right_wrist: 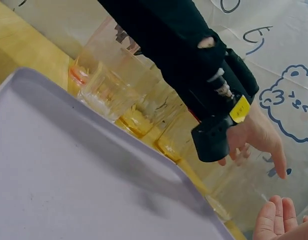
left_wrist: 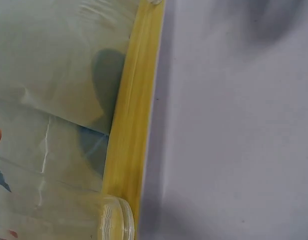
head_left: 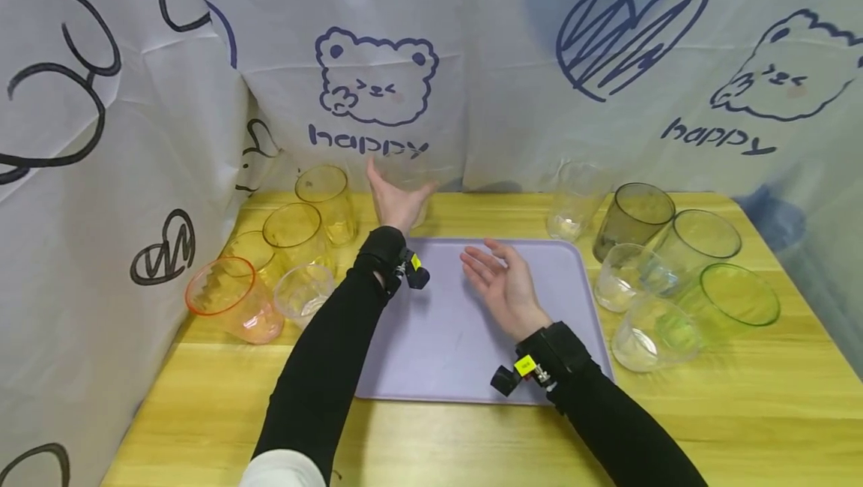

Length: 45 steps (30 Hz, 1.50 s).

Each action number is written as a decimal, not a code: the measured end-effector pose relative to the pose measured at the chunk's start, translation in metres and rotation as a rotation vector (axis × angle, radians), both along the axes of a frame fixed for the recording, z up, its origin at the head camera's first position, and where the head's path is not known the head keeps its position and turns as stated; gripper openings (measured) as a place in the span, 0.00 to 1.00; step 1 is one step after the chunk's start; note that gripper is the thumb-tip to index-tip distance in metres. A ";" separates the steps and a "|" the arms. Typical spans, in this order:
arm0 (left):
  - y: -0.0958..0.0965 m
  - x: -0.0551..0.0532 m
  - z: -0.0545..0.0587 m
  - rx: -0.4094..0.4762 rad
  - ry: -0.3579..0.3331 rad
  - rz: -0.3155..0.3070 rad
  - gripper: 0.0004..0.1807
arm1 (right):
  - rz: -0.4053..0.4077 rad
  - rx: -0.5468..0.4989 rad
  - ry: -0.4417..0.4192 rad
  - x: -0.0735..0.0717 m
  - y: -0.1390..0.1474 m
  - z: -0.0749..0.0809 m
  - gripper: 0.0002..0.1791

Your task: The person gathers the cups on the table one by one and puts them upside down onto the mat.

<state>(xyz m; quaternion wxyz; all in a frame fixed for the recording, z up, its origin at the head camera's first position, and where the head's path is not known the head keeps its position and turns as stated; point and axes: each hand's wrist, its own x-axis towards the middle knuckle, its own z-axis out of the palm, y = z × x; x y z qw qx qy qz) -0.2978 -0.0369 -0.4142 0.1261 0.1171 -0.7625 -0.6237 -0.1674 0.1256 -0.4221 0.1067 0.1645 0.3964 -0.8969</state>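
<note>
My left hand reaches to the back edge of the tray, thumb and fingers spread wide around a clear glass that is partly hidden behind it. In the left wrist view that glass's thick base stands on the wooden strip beside the tray, and only bits of fingertips show at the left edge. My right hand hovers over the lilac tray, palm turned inward and fingers loosely extended, holding nothing. In the right wrist view its fingers show at the lower right corner, below the left hand.
Left of the tray stand several glasses: yellow ones, an orange-rimmed one and a clear one. To its right are a grey glass, a green-rimmed glass and several clear ones. A printed curtain hangs behind the wooden table.
</note>
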 end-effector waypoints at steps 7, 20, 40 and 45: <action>-0.005 -0.004 0.000 -0.034 -0.027 0.019 0.59 | 0.007 -0.005 -0.003 0.002 -0.006 -0.001 0.24; -0.001 0.037 0.013 0.003 0.227 -0.120 0.53 | 0.005 -0.017 0.024 0.006 -0.003 -0.002 0.20; 0.004 0.129 0.008 0.573 0.345 -0.360 0.50 | -0.123 0.191 0.257 0.021 -0.002 0.013 0.16; 0.008 0.133 0.006 0.621 0.343 -0.354 0.59 | -0.093 0.213 0.310 0.023 -0.003 0.014 0.17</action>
